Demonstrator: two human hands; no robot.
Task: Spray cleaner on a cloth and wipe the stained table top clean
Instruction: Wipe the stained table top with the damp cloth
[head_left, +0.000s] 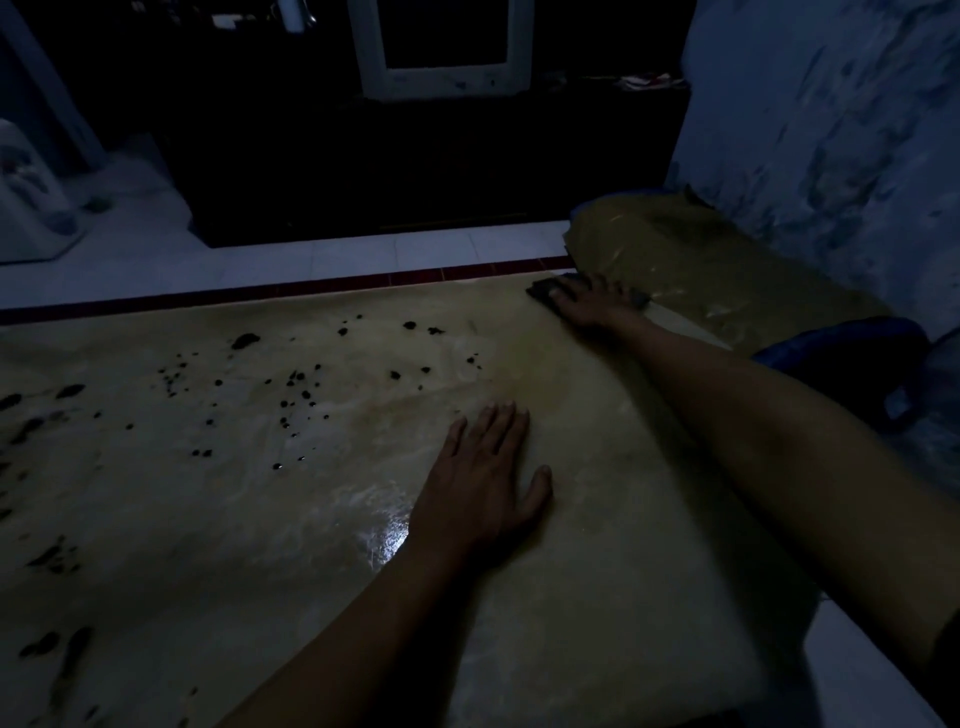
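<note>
The table top (218, 519) is a pale tan sheet in dim light, scattered with several dark stains (291, 384) across its left and middle. My right hand (592, 301) reaches to the far right corner and presses flat on a dark cloth (543, 289) there. My left hand (483, 483) lies palm down with fingers spread on the table near the middle, holding nothing. A wet shiny patch (387, 540) glints just left of that hand. No spray bottle is in view.
A crumpled olive-brown sheet (701, 260) hangs past the table's far right corner. A blue object (852, 353) sits at the right edge by a mottled wall (831, 130). An old white monitor (441, 52) stands on dark furniture beyond a tiled floor (311, 260).
</note>
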